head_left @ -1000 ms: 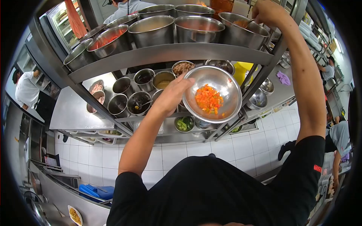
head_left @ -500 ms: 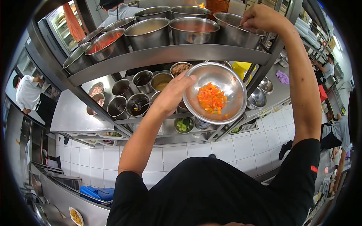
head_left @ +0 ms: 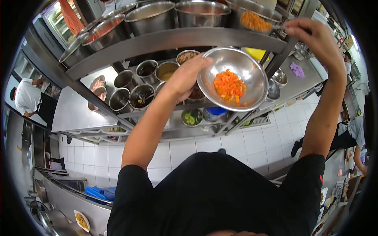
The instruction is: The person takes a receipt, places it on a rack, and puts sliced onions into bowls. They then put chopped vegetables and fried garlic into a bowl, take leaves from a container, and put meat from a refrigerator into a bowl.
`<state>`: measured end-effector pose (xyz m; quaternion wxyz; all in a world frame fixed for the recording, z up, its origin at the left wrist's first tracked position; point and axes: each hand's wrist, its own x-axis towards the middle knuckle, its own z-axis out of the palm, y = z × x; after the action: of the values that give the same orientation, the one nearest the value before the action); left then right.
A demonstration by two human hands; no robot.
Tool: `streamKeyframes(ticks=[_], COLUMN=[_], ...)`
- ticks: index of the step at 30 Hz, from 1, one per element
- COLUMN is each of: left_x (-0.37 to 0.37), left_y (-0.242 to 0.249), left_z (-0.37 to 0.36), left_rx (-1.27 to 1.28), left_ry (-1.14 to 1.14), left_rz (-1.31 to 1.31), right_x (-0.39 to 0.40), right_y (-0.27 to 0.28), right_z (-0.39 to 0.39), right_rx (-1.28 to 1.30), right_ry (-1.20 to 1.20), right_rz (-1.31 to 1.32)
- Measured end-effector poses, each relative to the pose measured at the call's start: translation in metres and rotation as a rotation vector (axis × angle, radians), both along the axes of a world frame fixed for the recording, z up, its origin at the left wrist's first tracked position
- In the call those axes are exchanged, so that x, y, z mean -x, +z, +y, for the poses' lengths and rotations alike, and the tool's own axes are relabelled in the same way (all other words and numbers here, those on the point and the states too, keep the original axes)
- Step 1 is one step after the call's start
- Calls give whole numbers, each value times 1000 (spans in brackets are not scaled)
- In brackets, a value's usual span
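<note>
My left hand (head_left: 187,76) is closed on the rim of a steel mixing bowl (head_left: 256,88), thumb over the edge. Inside the bowl lies a small pile of diced orange and red vegetables (head_left: 230,86) with some green bits. At upper right, my right hand (head_left: 313,33) pinches the thin handle of a spoon. A heap of orange-brown chopped food (head_left: 256,21) covers the spoon's head, in front of a steel pot (head_left: 236,6) on the upper shelf. The heap is higher than the bowl and to its right.
Several steel pots (head_left: 151,19) line the upper shelf, whose metal edge (head_left: 177,39) runs behind the bowl. Below it stand several sauce containers (head_left: 141,94). A purple cloth (head_left: 297,70) lies on the right counter. Other people (head_left: 29,96) stand at far left and far right.
My right hand has come out of the pot, rightward, lifting a spoonful of orange-brown food. The bowl in my left hand has shifted up and to the right.
</note>
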<state>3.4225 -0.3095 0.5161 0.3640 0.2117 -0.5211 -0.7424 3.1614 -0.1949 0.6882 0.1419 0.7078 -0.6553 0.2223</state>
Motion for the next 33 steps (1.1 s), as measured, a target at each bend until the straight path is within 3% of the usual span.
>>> streamKeyframes(ticks=[2,3,4,6,8,9,11,12,14,15,16,17,19,22,23,29,33], left_x=[1,1,-1,0,2,2,2,3,3,4,3,3,-1,-6,-8,-4,1], left_y=[-14,-15,-13,-15,-21,-21,-20,-20,-19,-18,-19,-19,-20,-21,-21,-14,0], left_z=[-10,-9,-8,-9,-12,-12,-11,-9,-7,-6,-5,-4,-5,-7,-7,-6,0], left_rx=[-9,16,43,98,151,169,210,219,240,254,270,286,250,195,164,113,122], left_ry=[-7,-49,-90,-121,-101,-116,-146,-142,-134,-135,-138,-140,-152,-127,-117,-111,-147], left_rz=[-6,-1,6,9,0,-4,-7,-15,-32,-29,-25,-22,-24,-1,10,38,2], right_x=[-11,-27,-28,-45,-29,-28,-15,-54,-76,-52,-33,-41,-28,-19,-29,5,15], right_y=[-39,-59,-82,-87,-72,-58,-10,14,32,37,38,36,26,35,43,49,53], right_z=[14,22,24,33,30,32,22,16,-3,-27,-60,-72,-91,-93,-91,-76,-37], right_rx=[73,53,126,95,390,380,341,287,173,119,-37,-239,-241,-319,-439,-97,-90], right_ry=[159,62,157,70,111,-36,-277,-437,-559,-519,-641,-593,-372,-72,-204,-213,-213], right_rz=[54,126,322,389,396,197,181,116,267,484,632,467,520,299,174,196,134])
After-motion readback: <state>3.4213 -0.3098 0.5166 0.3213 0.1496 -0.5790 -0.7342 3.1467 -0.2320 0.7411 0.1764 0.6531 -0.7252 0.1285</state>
